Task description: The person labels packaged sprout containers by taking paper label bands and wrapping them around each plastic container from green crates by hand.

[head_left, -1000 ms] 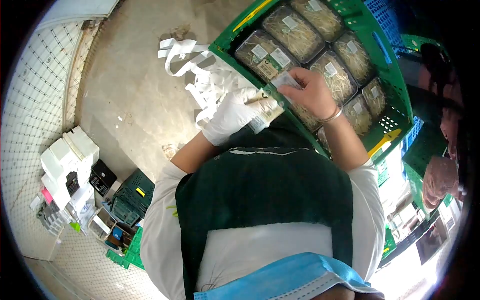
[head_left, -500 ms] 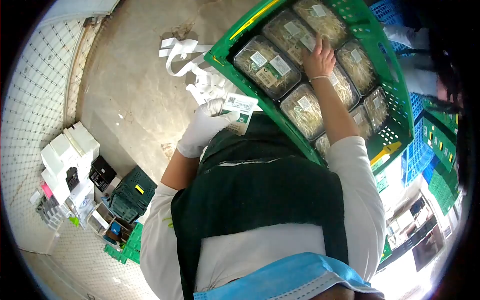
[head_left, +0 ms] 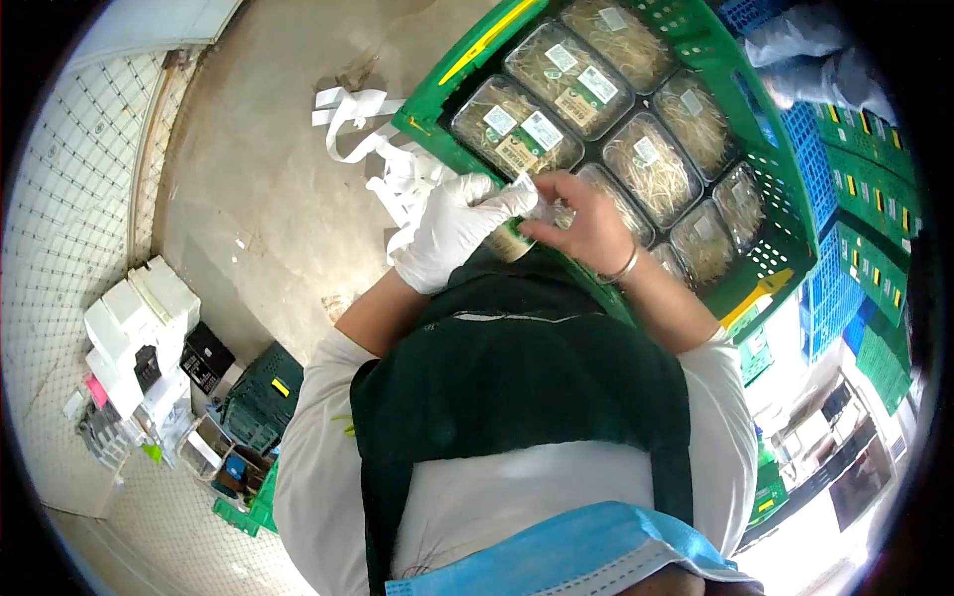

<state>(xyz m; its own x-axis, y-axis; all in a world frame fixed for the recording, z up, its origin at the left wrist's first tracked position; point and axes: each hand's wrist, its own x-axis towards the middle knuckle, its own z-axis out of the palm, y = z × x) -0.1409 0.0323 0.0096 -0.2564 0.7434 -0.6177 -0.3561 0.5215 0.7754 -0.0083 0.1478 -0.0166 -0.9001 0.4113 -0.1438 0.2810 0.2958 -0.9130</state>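
My left hand (head_left: 452,228), in a white glove, grips a bundle of labels (head_left: 509,241) just off the near left edge of a green crate (head_left: 437,139). Bare, with a band at the wrist, my right hand (head_left: 584,223) meets it there, thumb and fingers closing around the edge of a pale label (head_left: 538,205). Inside the crate lie several clear-lidded packs of sprouts. The two at the upper left, a nearer pack (head_left: 517,134) and the one beyond it (head_left: 571,79), bear extra white and green-tan labels; the others show one small white label each.
White strips of backing paper (head_left: 402,169) trail over the floor left of the crate. White foam boxes (head_left: 139,308) and a dark green crate (head_left: 260,392) stand at the left. Blue crates (head_left: 820,288) and stacked green crates (head_left: 870,189) are at the right, near another person's sleeve (head_left: 815,60).
My right hand has come back from the second pack, which now carries the larger labels, to the labels at my left hand. My left hand has shifted slightly right.
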